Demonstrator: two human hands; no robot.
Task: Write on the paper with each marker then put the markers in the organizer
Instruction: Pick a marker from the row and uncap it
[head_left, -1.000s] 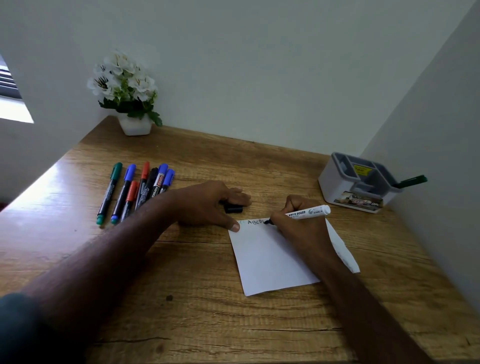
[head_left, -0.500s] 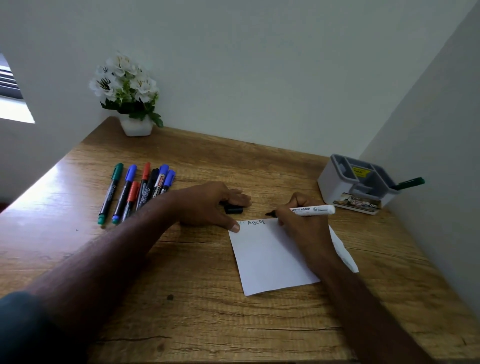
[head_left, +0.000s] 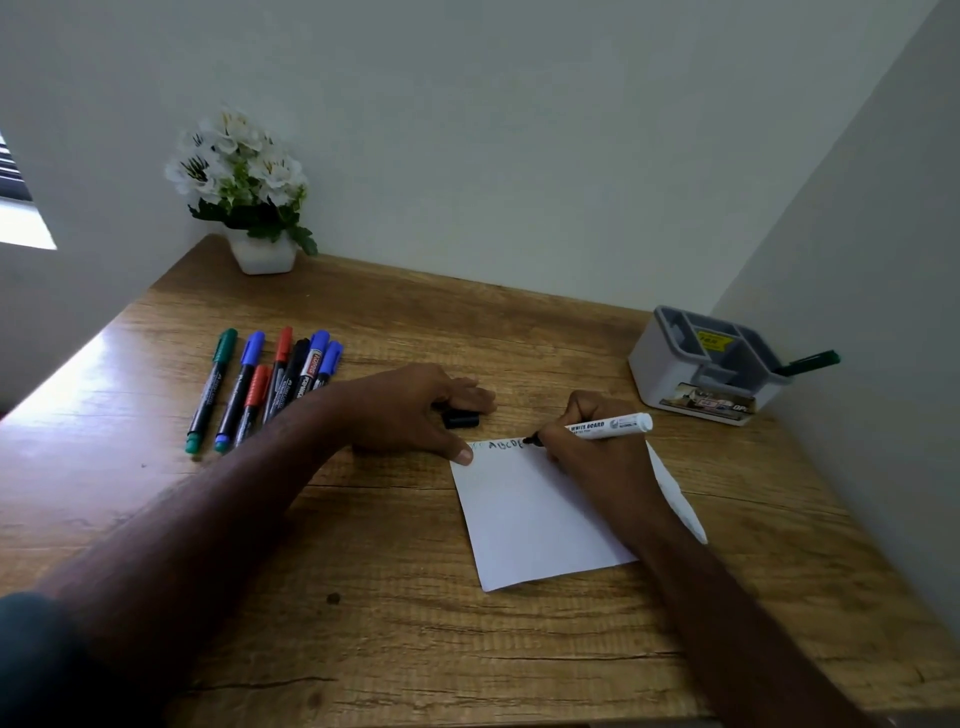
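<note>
The writing step is under way. The right hand (head_left: 597, 452) holds a white board marker (head_left: 608, 427) in a pen grip, fingers closed around the barrel near the black tip, which sits at the top edge of the paper (head_left: 524, 519), at the end of a short row of letters (head_left: 505, 445). Whether the tip is touching the sheet cannot be told from this view. The paper lies flat on the counter (head_left: 363, 623), near its middle, with its right side partly hidden under the right forearm.

The left hand (head_left: 415, 410) rests palm down just beside the sheet, its thumb pressing the top left corner to steady it. Its fingers lie loosely bent and clamp nothing. A small black cap (head_left: 460, 419) lies on the counter touching or just beside those fingers; in my judgement it belongs to the marker in use.

The organizer (head_left: 696, 374) stands at the right rear of the counter, well apart from the paper, with one green marker (head_left: 808, 362) already leaning out of it. Seven markers (head_left: 270, 384) lie in a loose row at the left, capped and untouched.

Assessment: the task is at an early stage. The next move calls for finishing the line, fetching and seating the cap, and carrying the marker to an open compartment of the organizer.
</note>
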